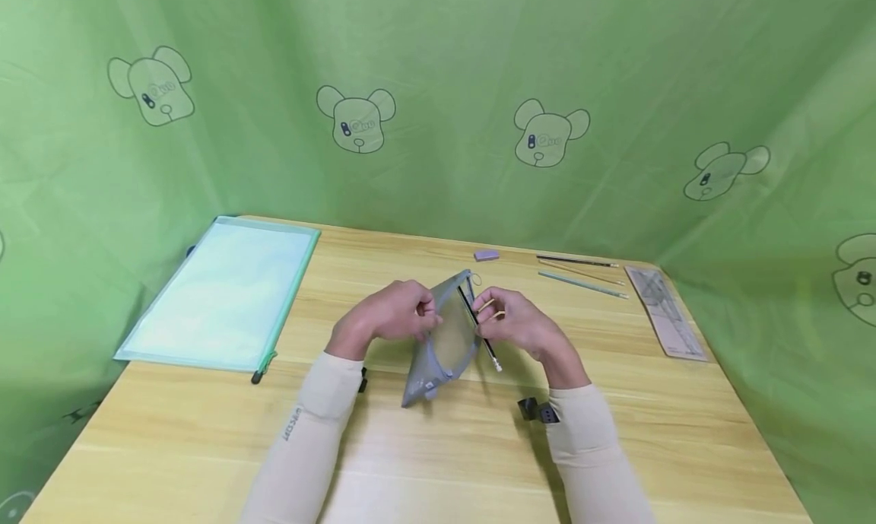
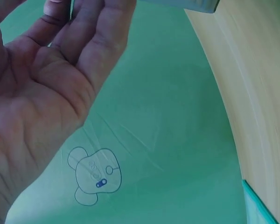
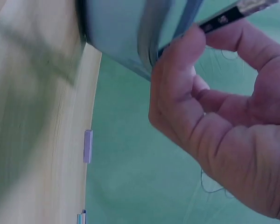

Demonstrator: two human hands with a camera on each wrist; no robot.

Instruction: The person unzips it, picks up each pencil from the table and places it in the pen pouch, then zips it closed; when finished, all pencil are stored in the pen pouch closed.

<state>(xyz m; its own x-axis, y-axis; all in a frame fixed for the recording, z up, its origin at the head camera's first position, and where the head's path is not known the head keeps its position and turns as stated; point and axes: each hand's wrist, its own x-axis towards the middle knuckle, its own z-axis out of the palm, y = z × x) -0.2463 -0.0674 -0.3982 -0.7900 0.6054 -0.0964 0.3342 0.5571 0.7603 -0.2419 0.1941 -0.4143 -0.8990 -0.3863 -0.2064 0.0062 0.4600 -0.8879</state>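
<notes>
A grey-blue translucent zip pouch (image 1: 422, 376) is held up above the table, its mouth spread open. My left hand (image 1: 395, 311) pinches the pouch's left edge; in the left wrist view the fingertips are partly cut off. Between thumb and fingers my right hand (image 1: 516, 322) pinches a black pencil (image 1: 490, 352). The pencil slants over the pouch mouth, its white eraser end toward me and its far end at the opening. In the right wrist view the pencil (image 3: 222, 19) lies against the pouch (image 3: 119, 32); its far end is hidden there.
A purple eraser (image 1: 487, 255) lies at the back of the wooden table (image 1: 411, 463). Behind on the right are a black pencil (image 1: 578, 261), a yellow pencil (image 1: 582, 272) and a teal pencil (image 1: 583, 284). A packaged ruler set (image 1: 664, 311) lies far right, a teal-edged zip folder (image 1: 222, 292) left.
</notes>
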